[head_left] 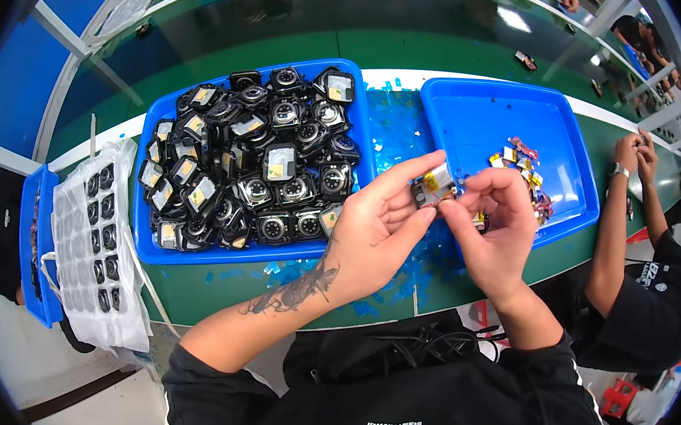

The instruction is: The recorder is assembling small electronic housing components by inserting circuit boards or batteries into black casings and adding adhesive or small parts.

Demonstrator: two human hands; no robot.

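Note:
My left hand (372,238) is closed around a small grey-silver electronic module with yellow tape (434,187), held between thumb and fingers. My right hand (497,234) meets it from the right, thumb and index finger pinched at the module's lower right edge. What sits between those right fingertips is too small to make out. Both hands are above the table between two blue trays. Many black smartwatch cases (280,162) fill the left tray (260,252). Small parts with yellow tape and reddish strips (529,174) lie in the right tray (461,106), partly behind my right hand.
Blue film scraps (395,137) litter the green table between the trays. A white moulded tray (79,262) with rows of black watch cases stands at the left. Beyond runs a green conveyor (323,34) carrying scattered small parts. A co-worker's arms (616,227) rest at the right.

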